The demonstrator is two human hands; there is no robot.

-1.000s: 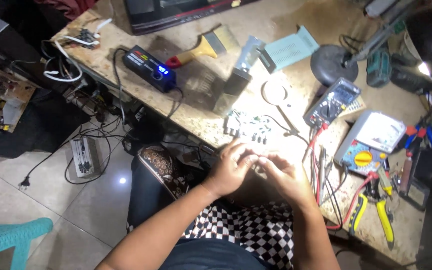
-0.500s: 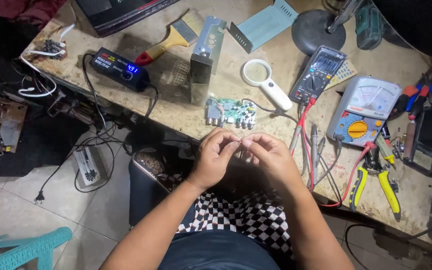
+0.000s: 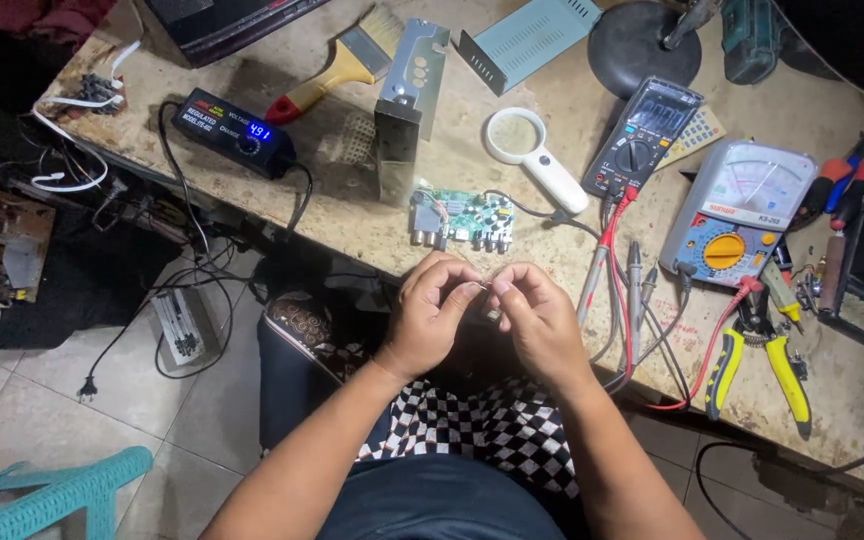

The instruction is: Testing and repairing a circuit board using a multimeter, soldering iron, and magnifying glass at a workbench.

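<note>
My left hand [image 3: 430, 318] and my right hand [image 3: 540, 322] meet at the near edge of the workbench [image 3: 372, 215], fingertips pinched together on a thin wire [image 3: 479, 288] between them. The wire seems to run up to a small green circuit board [image 3: 460, 220] lying on the bench just beyond my hands. What exactly sits between the fingertips is too small to make out.
On the bench lie a white magnifying glass [image 3: 535, 157], a dark digital multimeter [image 3: 642, 140], an analogue meter [image 3: 740, 212], yellow-handled pliers [image 3: 764, 365], a paintbrush [image 3: 337, 66], a black voltage regulator [image 3: 235, 130] and a metal case [image 3: 402, 105]. Red and black probe leads [image 3: 620, 300] trail beside my right hand.
My view has shifted so the bench items sit higher and further left. Both hands stay together at the bench edge, fingers still working the wire.
</note>
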